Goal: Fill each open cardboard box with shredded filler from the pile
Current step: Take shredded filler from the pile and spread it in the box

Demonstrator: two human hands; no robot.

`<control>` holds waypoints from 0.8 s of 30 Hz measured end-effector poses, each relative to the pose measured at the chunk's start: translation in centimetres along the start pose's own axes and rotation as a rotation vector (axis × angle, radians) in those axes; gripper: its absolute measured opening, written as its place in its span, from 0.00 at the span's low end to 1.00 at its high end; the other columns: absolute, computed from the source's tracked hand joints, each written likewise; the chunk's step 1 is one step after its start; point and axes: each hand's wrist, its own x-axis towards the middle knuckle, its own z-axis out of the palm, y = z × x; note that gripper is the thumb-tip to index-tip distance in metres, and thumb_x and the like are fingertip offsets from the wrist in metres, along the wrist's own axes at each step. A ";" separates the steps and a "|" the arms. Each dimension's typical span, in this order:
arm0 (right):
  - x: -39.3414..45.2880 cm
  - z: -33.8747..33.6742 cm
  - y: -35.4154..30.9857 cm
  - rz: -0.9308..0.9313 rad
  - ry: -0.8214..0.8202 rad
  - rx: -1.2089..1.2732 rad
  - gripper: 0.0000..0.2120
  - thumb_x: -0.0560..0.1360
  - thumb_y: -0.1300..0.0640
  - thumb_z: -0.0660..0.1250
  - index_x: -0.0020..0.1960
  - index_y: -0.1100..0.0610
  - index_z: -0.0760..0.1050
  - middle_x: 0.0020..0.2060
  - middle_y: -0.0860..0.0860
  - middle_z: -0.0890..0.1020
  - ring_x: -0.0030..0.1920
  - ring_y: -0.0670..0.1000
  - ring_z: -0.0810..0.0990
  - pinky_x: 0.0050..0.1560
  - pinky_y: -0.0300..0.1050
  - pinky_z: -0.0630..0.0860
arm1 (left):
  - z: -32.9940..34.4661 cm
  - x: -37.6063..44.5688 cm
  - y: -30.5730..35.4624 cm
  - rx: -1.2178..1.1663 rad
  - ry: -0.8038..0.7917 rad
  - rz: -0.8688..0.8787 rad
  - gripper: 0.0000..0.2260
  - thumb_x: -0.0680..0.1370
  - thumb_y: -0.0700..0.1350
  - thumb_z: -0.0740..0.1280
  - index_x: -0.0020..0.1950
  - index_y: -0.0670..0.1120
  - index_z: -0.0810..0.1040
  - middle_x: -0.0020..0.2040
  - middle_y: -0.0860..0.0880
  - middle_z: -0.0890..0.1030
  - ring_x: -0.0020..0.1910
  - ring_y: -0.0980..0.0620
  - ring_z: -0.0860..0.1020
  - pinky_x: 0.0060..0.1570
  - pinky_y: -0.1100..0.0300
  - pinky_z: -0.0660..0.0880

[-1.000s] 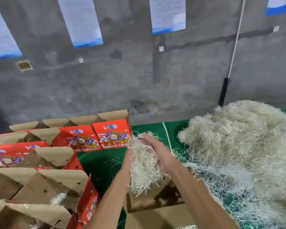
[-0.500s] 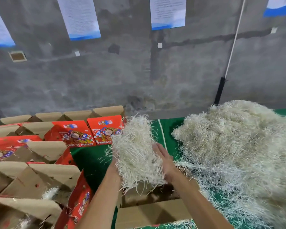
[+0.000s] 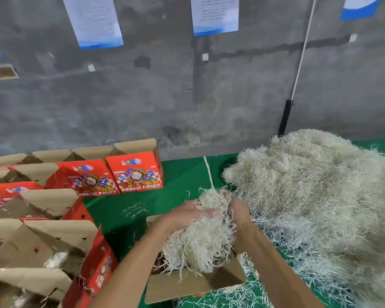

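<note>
Hands: a clump of shredded filler (image 3: 200,236) is clasped between the left hand (image 3: 185,215) and the right hand (image 3: 239,213), fingers curled into it from both sides.
Landmark: the open box (image 3: 193,283) directly under the hands, from which the other places are given.
Left of the open box: a cluster of red fruit boxes (image 3: 91,270) is seen with flaps raised; white filler shows in the nearest ones, so these are judged at least partly filled.
Far left behind: two red boxes (image 3: 113,176) stand with printed fronts turned to the camera; their insides cannot be seen.
At the open box: the clump hangs into its mouth, the lower strands already inside; this box is judged to be the one in hand, not yet full.
Right of the open box: the pile (image 3: 316,196) lies on the green table (image 3: 178,174), still large, with loose strands scattered round its edge.
Left to do: this box, and any boxes unseen.
</note>
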 end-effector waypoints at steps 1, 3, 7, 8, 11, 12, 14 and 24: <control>-0.1 0.1 -0.4 -0.062 0.008 -0.101 0.14 0.81 0.53 0.64 0.61 0.61 0.79 0.44 0.60 0.83 0.37 0.52 0.80 0.42 0.48 0.81 | 1.0 0.6 0.0 0.097 0.002 -0.008 0.51 0.57 0.79 0.69 0.72 0.51 0.69 0.70 0.49 0.73 0.62 0.49 0.76 0.63 0.50 0.74; -0.2 0.0 -0.7 -0.128 0.068 -0.176 0.07 0.79 0.59 0.67 0.52 0.62 0.81 0.31 0.59 0.78 0.28 0.47 0.69 0.29 0.41 0.69 | 2.1 1.8 0.0 0.286 0.074 0.046 0.41 0.59 0.77 0.70 0.60 0.50 0.73 0.53 0.45 0.80 0.39 0.55 0.77 0.35 0.60 0.76; -0.3 -1.5 0.0 -0.185 0.130 -0.291 0.12 0.79 0.65 0.65 0.37 0.59 0.76 0.23 0.46 0.74 0.17 0.42 0.65 0.18 0.35 0.61 | 1.6 3.0 0.9 0.538 0.454 0.188 0.21 0.69 0.69 0.64 0.36 0.52 0.67 0.29 0.55 0.68 0.22 0.57 0.64 0.22 0.67 0.64; -0.6 -1.6 0.0 -0.182 0.110 -0.258 0.10 0.78 0.69 0.64 0.41 0.60 0.78 0.28 0.48 0.77 0.17 0.41 0.66 0.18 0.34 0.61 | 1.7 3.2 1.4 0.575 0.514 0.196 0.20 0.69 0.68 0.63 0.34 0.52 0.67 0.28 0.56 0.67 0.22 0.56 0.64 0.23 0.66 0.66; -1.7 -1.1 -0.4 -0.196 0.099 -0.138 0.07 0.78 0.68 0.63 0.46 0.61 0.78 0.34 0.56 0.81 0.20 0.43 0.67 0.19 0.35 0.62 | 2.4 4.0 2.5 0.465 0.580 0.145 0.19 0.69 0.65 0.62 0.32 0.51 0.67 0.24 0.57 0.65 0.20 0.56 0.64 0.24 0.66 0.65; -2.1 -1.1 -0.4 -0.217 0.095 -0.122 0.06 0.79 0.65 0.64 0.45 0.62 0.78 0.32 0.57 0.80 0.22 0.46 0.67 0.20 0.36 0.63 | 2.1 4.2 2.3 0.387 0.599 0.106 0.17 0.70 0.64 0.61 0.33 0.52 0.66 0.22 0.58 0.66 0.19 0.57 0.65 0.24 0.66 0.66; -3.0 -1.5 0.0 -0.274 0.108 -0.103 0.06 0.79 0.62 0.65 0.44 0.62 0.77 0.28 0.58 0.76 0.24 0.51 0.67 0.21 0.39 0.64 | 0.7 4.2 1.1 0.176 0.685 0.003 0.16 0.73 0.64 0.61 0.36 0.54 0.63 0.29 0.59 0.74 0.21 0.59 0.69 0.29 0.64 0.73; 0.7 -6.3 -1.5 -0.425 0.343 -0.188 0.18 0.83 0.43 0.57 0.49 0.56 0.73 0.31 0.48 0.74 0.28 0.42 0.71 0.28 0.35 0.70 | -1.6 3.3 0.6 -0.298 0.640 -0.026 0.28 0.76 0.63 0.65 0.64 0.42 0.71 0.56 0.47 0.77 0.48 0.55 0.75 0.69 0.46 0.65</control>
